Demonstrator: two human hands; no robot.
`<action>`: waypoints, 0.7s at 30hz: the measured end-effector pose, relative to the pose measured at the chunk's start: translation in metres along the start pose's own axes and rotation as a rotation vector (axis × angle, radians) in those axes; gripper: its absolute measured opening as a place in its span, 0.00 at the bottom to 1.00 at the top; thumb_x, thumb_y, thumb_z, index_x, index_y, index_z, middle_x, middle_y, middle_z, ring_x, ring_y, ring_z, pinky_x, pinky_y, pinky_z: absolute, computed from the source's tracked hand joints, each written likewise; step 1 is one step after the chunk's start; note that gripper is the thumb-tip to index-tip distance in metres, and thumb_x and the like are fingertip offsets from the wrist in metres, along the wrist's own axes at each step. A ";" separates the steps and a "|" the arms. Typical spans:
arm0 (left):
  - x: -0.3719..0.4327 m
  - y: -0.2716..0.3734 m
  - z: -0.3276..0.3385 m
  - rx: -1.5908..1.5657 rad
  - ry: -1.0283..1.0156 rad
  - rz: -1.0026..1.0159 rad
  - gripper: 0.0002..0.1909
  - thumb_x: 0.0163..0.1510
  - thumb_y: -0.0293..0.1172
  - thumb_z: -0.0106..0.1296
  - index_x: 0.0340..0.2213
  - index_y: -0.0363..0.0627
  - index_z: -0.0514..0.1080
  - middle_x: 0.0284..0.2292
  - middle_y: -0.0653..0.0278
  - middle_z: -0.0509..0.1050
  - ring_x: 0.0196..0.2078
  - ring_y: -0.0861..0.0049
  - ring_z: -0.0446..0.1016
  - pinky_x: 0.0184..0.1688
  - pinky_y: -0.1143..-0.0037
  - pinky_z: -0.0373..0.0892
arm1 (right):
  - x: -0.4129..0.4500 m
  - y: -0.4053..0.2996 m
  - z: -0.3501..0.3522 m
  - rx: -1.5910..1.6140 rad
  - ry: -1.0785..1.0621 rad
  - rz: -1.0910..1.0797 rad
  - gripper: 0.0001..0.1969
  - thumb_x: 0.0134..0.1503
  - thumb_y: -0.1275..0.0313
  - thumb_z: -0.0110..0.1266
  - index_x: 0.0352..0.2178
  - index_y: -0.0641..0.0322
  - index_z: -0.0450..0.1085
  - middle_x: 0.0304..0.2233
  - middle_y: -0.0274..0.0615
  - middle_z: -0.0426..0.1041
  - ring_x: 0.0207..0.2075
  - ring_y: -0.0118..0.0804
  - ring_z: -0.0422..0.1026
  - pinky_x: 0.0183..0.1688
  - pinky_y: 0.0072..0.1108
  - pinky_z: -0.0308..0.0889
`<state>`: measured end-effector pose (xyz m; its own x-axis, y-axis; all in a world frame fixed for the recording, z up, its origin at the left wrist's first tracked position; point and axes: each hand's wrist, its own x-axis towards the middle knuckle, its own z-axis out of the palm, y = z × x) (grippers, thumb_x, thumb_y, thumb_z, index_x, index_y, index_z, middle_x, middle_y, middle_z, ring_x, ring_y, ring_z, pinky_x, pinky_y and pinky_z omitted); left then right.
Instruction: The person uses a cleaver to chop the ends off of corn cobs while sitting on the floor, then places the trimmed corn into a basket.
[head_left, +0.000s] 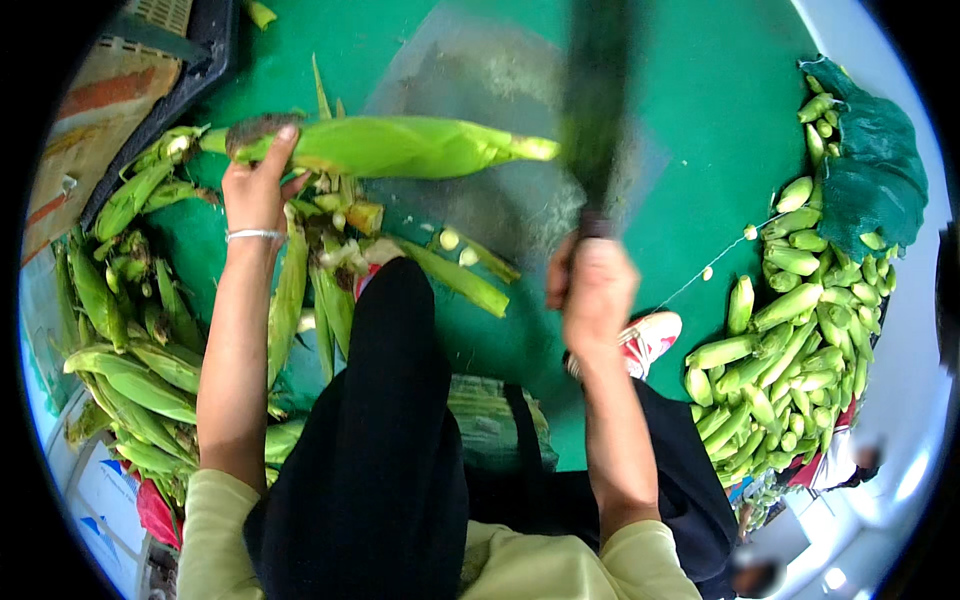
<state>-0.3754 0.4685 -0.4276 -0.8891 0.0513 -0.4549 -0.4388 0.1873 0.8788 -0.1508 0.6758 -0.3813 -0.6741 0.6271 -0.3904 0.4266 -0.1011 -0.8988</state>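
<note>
My left hand grips an ear of corn in its green husk near the dark silk end. The ear lies level in the air, and its pale stalk end points right. In my right hand is the handle of a large knife, its broad dark blade blurred. The blade stands upright in the picture, just right of the stalk tip; whether they touch I cannot tell. Below the ear, cut husk leaves and stalk pieces lie on the green floor around my left foot.
Unpeeled corn is heaped at the left. On the right is a large pile of trimmed ears beside a green mesh sack. A greyish sheet lies on the floor ahead. A crate stands upper left. People are at lower right.
</note>
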 end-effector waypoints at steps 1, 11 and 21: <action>-0.002 0.000 0.004 -0.018 0.036 0.005 0.14 0.46 0.33 0.57 0.33 0.40 0.69 0.31 0.66 0.73 0.33 0.80 0.72 0.28 0.79 0.72 | 0.000 -0.004 -0.001 0.188 0.002 -0.183 0.24 0.56 0.51 0.40 0.18 0.61 0.60 0.12 0.33 0.61 0.13 0.24 0.60 0.15 0.17 0.55; -0.012 -0.040 -0.026 -0.049 0.003 -0.161 0.18 0.45 0.32 0.58 0.33 0.30 0.67 0.34 0.53 0.71 0.37 0.69 0.72 0.37 0.71 0.73 | 0.030 0.115 0.017 -0.148 -0.099 0.158 0.29 0.56 0.49 0.35 0.16 0.66 0.60 0.12 0.45 0.61 0.13 0.35 0.61 0.17 0.26 0.58; 0.000 0.036 -0.193 -0.360 -0.158 0.344 0.17 0.53 0.30 0.47 0.43 0.35 0.65 0.42 0.57 0.69 0.46 0.68 0.67 0.49 0.68 0.64 | 0.017 0.083 0.057 0.109 -0.102 0.282 0.27 0.57 0.48 0.33 0.15 0.61 0.56 0.07 0.34 0.54 0.06 0.27 0.54 0.09 0.20 0.52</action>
<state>-0.4167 0.2856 -0.3681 -0.9714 0.2032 -0.1226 -0.1663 -0.2143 0.9625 -0.1615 0.6342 -0.4740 -0.5977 0.4825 -0.6403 0.5416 -0.3458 -0.7662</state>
